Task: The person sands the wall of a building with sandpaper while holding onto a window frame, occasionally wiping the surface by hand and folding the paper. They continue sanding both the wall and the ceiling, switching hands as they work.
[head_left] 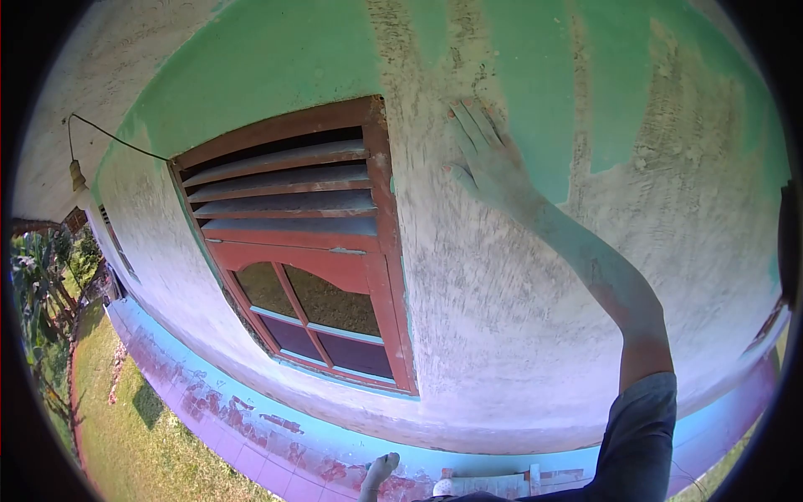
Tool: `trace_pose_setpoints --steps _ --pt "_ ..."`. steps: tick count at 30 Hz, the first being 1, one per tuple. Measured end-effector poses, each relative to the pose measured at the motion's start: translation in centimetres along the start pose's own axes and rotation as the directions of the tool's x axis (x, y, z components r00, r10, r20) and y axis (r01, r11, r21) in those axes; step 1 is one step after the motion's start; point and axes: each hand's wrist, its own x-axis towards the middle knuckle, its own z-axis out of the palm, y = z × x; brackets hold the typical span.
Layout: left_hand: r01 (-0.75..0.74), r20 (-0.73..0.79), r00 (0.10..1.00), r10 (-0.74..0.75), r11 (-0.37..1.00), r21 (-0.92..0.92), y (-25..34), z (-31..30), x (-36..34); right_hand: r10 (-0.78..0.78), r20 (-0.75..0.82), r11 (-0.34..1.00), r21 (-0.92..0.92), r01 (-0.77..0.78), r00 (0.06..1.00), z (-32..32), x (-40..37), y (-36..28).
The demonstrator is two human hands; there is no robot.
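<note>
My right hand (492, 163) lies flat on the wall to the right of the window, with its fingers spread and pointing up and the thumb out to the left. It holds nothing. Under and around it, the wall (502, 335) is scraped to a rough, whitish-grey surface. Patches of green paint (535, 100) remain beside and above the fingers, with bare vertical strips running between them. My bare forearm and dark sleeve (636, 435) reach up from the lower right. My left hand is out of view.
A brown wooden window (381, 276) with slanted louvres stands left of my hand. A bulb holder hangs from a wire (117, 138) at far left. Below runs a tiled ledge (251, 468) with peeling paint. What looks like a bare foot (381, 473) shows at the bottom. Grass (125, 435) lies beyond.
</note>
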Motion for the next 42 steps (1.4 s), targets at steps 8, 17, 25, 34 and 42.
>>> trace_pose_setpoints --steps 8,17,25,34,42 --pt "-0.194 0.167 0.965 0.202 0.979 -0.063 4.7 -2.4 -4.6 -0.037 0.101 0.999 -0.013 0.038 0.994 -1.1 -2.4 1.8" --pt "-0.099 0.027 0.994 0.103 0.988 -0.118 -4.0 1.6 4.8 -0.147 0.157 0.988 0.064 0.139 0.977 -0.8 -2.5 -0.3" --pt "-0.25 0.019 0.964 0.266 0.925 -0.287 2.7 -0.2 4.4 -0.017 0.144 0.996 0.086 0.005 0.989 -1.2 -2.3 -1.7" --pt "-0.449 -0.155 0.892 0.425 0.791 -0.415 14.1 -4.8 -0.3 0.065 0.148 0.993 -0.112 -0.049 0.987 -2.7 -8.0 2.0" --pt "-0.535 -0.236 0.845 0.48 0.739 -0.41 23.0 -6.9 -3.0 0.957 0.058 0.29 -0.12 -0.95 0.285 -0.4 -35.0 -2.3"
